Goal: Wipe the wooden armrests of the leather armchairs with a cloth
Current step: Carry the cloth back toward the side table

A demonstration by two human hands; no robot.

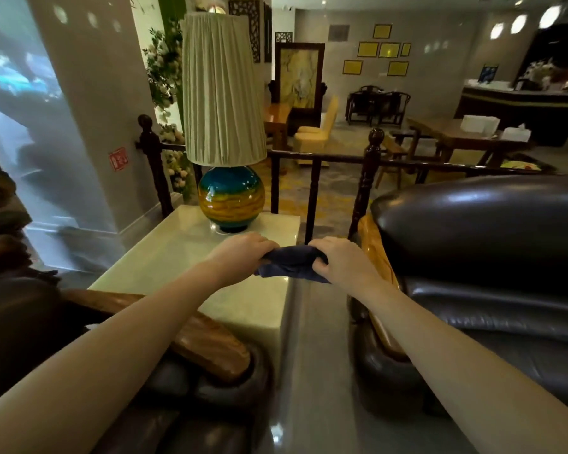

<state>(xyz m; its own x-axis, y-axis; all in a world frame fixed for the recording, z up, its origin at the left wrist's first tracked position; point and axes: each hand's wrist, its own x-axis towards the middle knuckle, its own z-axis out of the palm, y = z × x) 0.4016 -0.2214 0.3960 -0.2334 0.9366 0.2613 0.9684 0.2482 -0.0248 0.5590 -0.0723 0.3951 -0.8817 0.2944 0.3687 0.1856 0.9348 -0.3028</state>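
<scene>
Your left hand and right hand are raised together in front of you, each clamped on one end of a bunched dark blue cloth stretched between them, fingers curled over the fabric. The cloth hangs in the air over the near edge of a pale stone side table, not touching any wood yet. Beyond your left hand, on that table, stands a lamp with a pleated shade and a round blue and amber base. The nearest armrest to wipe lies just right of and below your right hand: the golden wooden armrest of the dark leather armchair on the right, its long axis running from far to near alongside your right forearm. That makes your right hand the closer one for it. A second wooden armrest, on the armchair on the left, lies below and nearer to you than your left hand, under your left forearm, angled from far left towards near right. Judging from this, the next move likely carries the cloth right and down onto the golden wood.
</scene>
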